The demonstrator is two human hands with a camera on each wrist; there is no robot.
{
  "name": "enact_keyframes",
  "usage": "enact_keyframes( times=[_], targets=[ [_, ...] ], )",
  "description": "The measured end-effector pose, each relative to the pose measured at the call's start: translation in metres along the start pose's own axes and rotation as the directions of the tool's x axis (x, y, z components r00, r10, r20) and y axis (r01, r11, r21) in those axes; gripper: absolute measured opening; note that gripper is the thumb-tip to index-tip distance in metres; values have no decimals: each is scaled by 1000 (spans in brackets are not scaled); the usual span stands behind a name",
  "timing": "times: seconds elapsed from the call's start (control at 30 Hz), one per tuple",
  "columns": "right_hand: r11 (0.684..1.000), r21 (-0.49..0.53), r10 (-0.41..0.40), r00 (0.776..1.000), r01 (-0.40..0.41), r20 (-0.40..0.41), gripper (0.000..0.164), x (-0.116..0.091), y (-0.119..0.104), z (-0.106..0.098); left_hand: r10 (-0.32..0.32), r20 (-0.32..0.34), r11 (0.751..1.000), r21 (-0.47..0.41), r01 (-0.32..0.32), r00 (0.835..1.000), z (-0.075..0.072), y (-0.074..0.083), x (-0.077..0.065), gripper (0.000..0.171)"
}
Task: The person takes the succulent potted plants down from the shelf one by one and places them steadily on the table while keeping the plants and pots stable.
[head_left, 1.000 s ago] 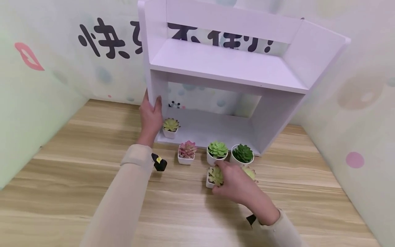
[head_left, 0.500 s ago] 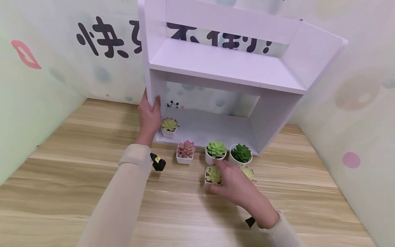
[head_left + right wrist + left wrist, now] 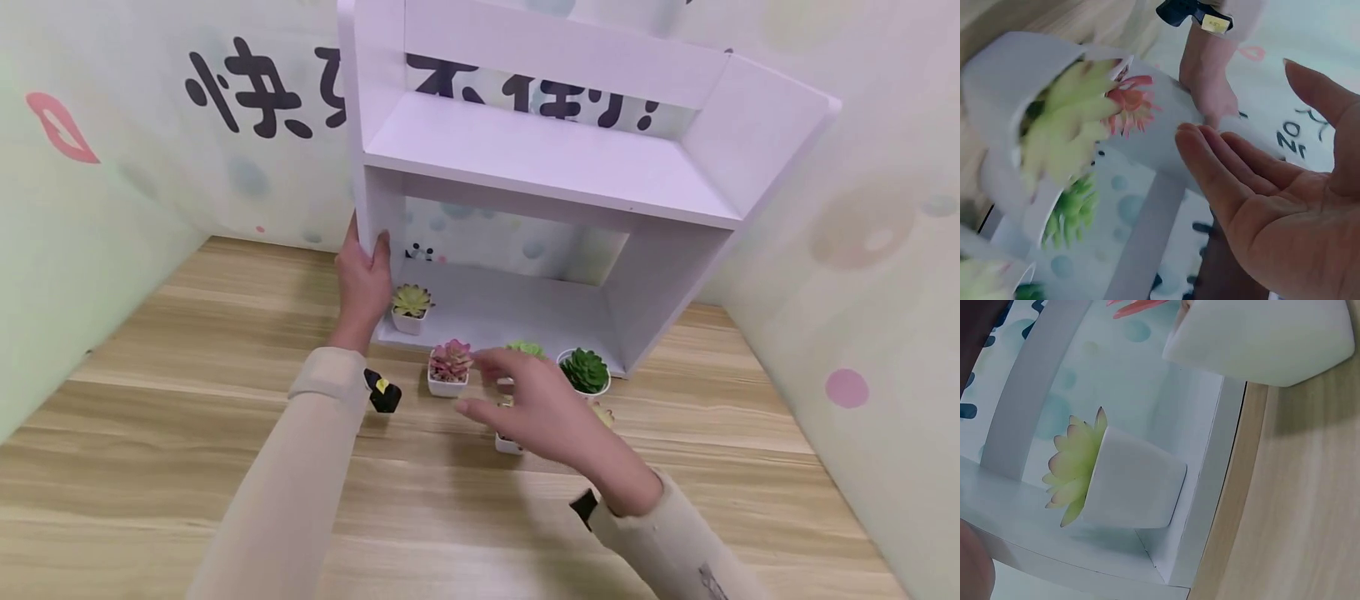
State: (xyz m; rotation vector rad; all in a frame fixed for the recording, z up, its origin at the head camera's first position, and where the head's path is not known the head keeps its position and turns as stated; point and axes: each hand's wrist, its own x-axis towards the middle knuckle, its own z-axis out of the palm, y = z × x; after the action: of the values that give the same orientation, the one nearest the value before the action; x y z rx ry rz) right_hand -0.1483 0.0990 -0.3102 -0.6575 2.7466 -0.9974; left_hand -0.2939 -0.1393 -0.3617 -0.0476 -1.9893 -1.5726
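Note:
My left hand [image 3: 362, 287] grips the left side panel of a white two-level shelf [image 3: 555, 171], thumb on the inner side. Just inside that panel, a yellow-green potted succulent [image 3: 411, 310] stands on the bottom board; the left wrist view shows its white pot [image 3: 1132, 481] upright. My right hand [image 3: 536, 408] hovers with fingers spread and nothing between them, fingertips close to a pink succulent [image 3: 452, 367] in a square white pot. Beneath and behind this hand, a light green succulent [image 3: 528, 347] and another yellow-green one in a white pot [image 3: 510, 444] are partly hidden.
A dark green succulent [image 3: 585, 371] stands at the shelf's front right. Another pale yellow one [image 3: 603, 413] peeks out behind my right hand. The wood-grain table [image 3: 420, 517] meets printed walls [image 3: 862, 250] at the back and sides.
My right hand has let go of the front yellow-green succulent, lifted off it and moved left toward the pink one. My left hand keeps its grip on the shelf.

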Motion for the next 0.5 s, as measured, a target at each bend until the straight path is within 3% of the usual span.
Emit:
enact_keyframes(
  times=[0.23, 0.5],
  targets=[
    [988, 152, 11, 997, -23, 77, 61, 55, -4, 5, 18, -10, 1000, 5, -18, 1000, -1, 0, 2, 44],
    [986, 99, 133, 991, -134, 17, 66, 97, -6, 16, 39, -34, 999, -12, -40, 999, 1, 0, 0, 44]
  ],
)
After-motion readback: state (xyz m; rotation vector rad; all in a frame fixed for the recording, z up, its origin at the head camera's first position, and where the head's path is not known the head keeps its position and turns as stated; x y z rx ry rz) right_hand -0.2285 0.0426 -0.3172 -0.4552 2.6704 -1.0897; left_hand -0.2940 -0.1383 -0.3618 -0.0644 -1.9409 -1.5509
